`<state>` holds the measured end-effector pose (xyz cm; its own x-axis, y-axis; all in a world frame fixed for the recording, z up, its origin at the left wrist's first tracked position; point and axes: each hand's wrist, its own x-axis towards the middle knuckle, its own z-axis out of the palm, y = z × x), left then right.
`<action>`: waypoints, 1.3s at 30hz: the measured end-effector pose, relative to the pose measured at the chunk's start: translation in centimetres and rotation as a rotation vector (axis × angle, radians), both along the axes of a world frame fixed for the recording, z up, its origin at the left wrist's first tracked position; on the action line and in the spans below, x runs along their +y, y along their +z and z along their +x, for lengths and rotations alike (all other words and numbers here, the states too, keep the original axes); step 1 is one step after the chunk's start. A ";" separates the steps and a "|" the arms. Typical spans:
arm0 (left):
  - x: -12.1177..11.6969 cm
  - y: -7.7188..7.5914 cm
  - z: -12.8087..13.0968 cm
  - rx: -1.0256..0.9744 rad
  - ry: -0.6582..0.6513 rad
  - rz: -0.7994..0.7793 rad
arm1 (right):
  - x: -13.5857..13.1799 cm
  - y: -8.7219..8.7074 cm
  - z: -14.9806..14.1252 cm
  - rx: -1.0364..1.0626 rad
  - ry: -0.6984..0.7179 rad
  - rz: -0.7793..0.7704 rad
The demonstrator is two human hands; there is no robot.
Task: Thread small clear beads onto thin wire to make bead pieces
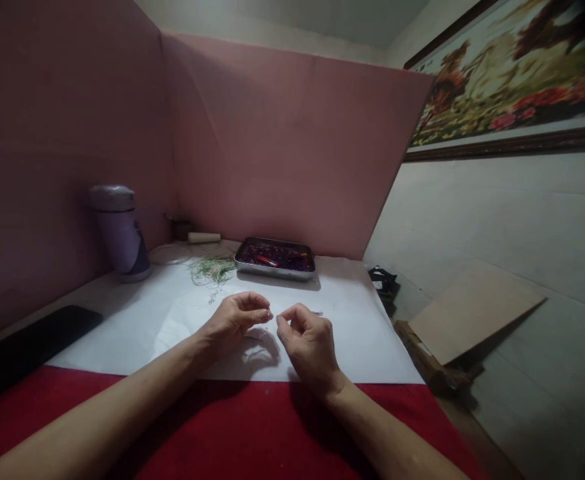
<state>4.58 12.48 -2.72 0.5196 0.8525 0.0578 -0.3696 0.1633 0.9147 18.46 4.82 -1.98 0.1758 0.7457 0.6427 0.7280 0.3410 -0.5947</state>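
My left hand (235,321) hovers over the white sheet (172,320), its thumb and fingers pinched on something tiny and pale at the fingertips. My right hand (308,340) is close beside it, fingers curled in a pinch facing the left fingertips; what it holds is too small to make out. A thin clear strand appears to run on the sheet near both hands. Behind them stands a metal tray (275,258) of dark purple beads with a red item in it. A tangle of greenish thread (212,269) lies left of the tray.
A lilac flask (120,230) stands at the back left, a pale spool (203,237) near the pink partition (282,147). A black flat object (27,343) lies at the left on the red cloth (232,427). Cardboard (467,310) leans on the floor to the right.
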 end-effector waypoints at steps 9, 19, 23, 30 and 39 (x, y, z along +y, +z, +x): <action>0.0 0.0 0.0 0.004 0.011 0.006 | -0.1 0.1 0.0 -0.010 0.005 0.015; 0.0 -0.1 -0.1 0.011 -0.007 0.024 | 0.0 0.1 -0.1 -0.008 0.018 0.005; 0.0 -0.1 -0.1 0.026 -0.017 0.038 | -0.1 0.0 -0.1 -0.025 0.020 -0.010; -0.3 0.1 -0.1 0.046 -0.029 0.051 | 0.1 -0.3 -0.1 -0.084 0.016 -0.014; -0.2 0.0 -0.1 0.027 -0.045 0.027 | 0.2 -0.5 0.4 -0.157 0.113 0.048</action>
